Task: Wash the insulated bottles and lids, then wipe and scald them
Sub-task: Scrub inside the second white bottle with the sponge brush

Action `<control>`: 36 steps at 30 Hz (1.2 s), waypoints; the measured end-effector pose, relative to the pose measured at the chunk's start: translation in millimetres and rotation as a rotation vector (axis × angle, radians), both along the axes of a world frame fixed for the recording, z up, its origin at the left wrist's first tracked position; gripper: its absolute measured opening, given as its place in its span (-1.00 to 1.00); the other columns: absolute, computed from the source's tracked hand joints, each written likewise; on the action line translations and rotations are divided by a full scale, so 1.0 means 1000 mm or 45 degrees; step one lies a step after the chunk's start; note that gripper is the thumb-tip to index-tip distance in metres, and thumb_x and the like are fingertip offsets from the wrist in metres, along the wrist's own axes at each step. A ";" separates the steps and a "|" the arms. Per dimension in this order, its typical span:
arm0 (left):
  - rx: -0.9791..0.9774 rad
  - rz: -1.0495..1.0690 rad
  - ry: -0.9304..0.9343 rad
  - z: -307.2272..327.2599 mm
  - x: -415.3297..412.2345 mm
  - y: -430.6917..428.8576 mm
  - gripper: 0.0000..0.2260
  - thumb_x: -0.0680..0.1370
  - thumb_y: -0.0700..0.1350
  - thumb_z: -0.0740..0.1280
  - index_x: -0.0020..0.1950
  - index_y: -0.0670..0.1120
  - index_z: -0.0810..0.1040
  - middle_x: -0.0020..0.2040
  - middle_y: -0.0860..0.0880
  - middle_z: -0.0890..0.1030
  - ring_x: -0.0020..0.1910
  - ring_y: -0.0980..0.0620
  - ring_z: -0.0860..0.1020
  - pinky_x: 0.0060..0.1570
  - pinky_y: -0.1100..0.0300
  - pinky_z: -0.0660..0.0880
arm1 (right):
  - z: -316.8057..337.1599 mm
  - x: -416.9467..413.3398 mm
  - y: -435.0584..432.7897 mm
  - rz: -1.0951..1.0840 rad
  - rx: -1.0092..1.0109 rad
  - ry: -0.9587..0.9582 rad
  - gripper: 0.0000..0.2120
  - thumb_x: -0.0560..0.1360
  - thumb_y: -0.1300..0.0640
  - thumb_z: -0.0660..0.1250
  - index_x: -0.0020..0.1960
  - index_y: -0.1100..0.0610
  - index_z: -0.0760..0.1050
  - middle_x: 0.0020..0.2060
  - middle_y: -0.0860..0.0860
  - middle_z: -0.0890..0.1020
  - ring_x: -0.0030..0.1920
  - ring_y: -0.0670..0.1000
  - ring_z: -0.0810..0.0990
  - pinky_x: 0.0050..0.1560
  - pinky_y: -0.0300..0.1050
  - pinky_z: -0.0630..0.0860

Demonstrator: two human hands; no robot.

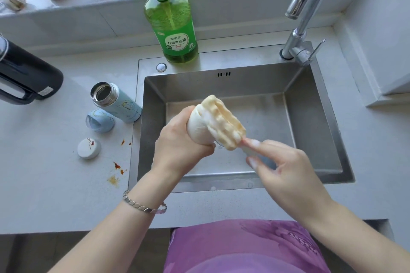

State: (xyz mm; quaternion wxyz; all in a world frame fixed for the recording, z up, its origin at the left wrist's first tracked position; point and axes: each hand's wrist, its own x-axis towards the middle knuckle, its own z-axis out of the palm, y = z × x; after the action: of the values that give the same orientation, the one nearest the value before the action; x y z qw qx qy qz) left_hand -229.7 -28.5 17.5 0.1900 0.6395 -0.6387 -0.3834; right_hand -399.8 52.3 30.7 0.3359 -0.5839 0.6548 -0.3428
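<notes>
Left hand (177, 142) fast around white bottle (198, 127); right hand (286, 168) in pinch on sponge brush (224, 121).

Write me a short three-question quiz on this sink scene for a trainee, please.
1. True or false: the pale blue insulated metal bottle on the grey counter has its lid on.
2. Which hand's grip holds the white rounded bottle, with the yellowish ridged sponge brush against it?
3. Fill in: the green plastic pump bottle stands behind the steel ____.
Key: 1 false; 2 the left hand; 3 sink.
</notes>
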 end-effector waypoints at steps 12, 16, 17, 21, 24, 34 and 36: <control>0.069 -0.070 0.027 0.001 -0.007 0.006 -0.51 0.10 -0.01 0.47 -0.04 0.32 0.44 -0.19 0.22 0.58 -0.12 0.07 0.57 -0.09 0.00 0.55 | -0.013 -0.004 -0.007 -0.064 0.008 0.034 -0.66 0.46 0.26 0.32 0.19 0.00 0.57 -0.42 -0.07 0.44 -0.33 -0.06 0.38 -0.35 -0.32 0.26; 0.071 0.027 0.038 -0.003 0.002 0.000 -0.49 0.13 -0.04 0.52 0.00 0.26 0.48 -0.17 0.19 0.59 -0.10 0.11 0.56 -0.12 0.09 0.53 | -0.010 -0.001 0.000 0.015 -0.016 0.058 -0.65 0.43 0.25 0.29 0.18 0.02 0.58 -0.41 -0.20 0.45 -0.35 -0.22 0.41 -0.34 -0.44 0.26; 0.071 0.022 0.042 -0.003 0.001 0.001 -0.49 0.12 -0.04 0.52 0.00 0.26 0.48 -0.17 0.19 0.59 -0.10 0.10 0.56 -0.12 0.10 0.53 | -0.013 -0.003 -0.002 -0.009 0.000 0.058 -0.65 0.45 0.29 0.32 0.17 0.02 0.58 -0.43 -0.17 0.44 -0.35 -0.22 0.41 -0.34 -0.43 0.26; 0.060 -0.027 0.021 0.002 0.000 0.004 -0.45 0.11 -0.03 0.52 0.02 0.31 0.45 -0.16 0.20 0.59 -0.08 0.06 0.57 -0.08 0.06 0.54 | -0.014 -0.004 -0.002 -0.045 0.031 0.035 -0.61 0.45 0.32 0.33 0.19 -0.02 0.57 -0.40 -0.18 0.46 -0.38 -0.17 0.40 -0.37 -0.40 0.25; 0.030 0.030 0.024 0.000 0.004 -0.004 -0.45 0.12 -0.06 0.53 0.02 0.29 0.47 -0.16 0.20 0.59 -0.11 0.12 0.56 -0.09 0.06 0.55 | -0.007 0.003 0.004 0.013 -0.028 0.025 -0.62 0.43 0.24 0.29 0.19 -0.02 0.57 -0.44 -0.16 0.40 -0.39 -0.18 0.36 -0.37 -0.41 0.24; 0.015 -0.010 -0.065 0.005 0.004 -0.003 -0.42 0.10 -0.03 0.50 0.06 0.28 0.46 -0.15 0.21 0.58 -0.09 0.07 0.57 -0.06 0.07 0.53 | -0.007 0.006 0.002 -0.014 0.000 0.023 -0.63 0.43 0.29 0.30 0.18 0.01 0.58 -0.46 -0.19 0.41 -0.38 -0.24 0.40 -0.35 -0.44 0.26; 0.027 -0.128 -0.127 0.008 -0.004 0.006 -0.44 0.16 -0.06 0.52 0.07 0.28 0.45 -0.18 0.24 0.56 -0.10 0.07 0.55 -0.04 0.07 0.52 | -0.014 0.002 -0.008 -0.102 0.062 0.032 -0.65 0.46 0.30 0.32 0.18 0.00 0.58 -0.44 -0.14 0.42 -0.39 -0.19 0.39 -0.36 -0.37 0.26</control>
State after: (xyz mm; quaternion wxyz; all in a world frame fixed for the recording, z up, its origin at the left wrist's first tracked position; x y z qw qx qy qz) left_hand -234.1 -22.4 25.5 0.1316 0.6269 -0.6746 -0.3669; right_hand -397.9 44.2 16.9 0.3277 -0.5532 0.6899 -0.3326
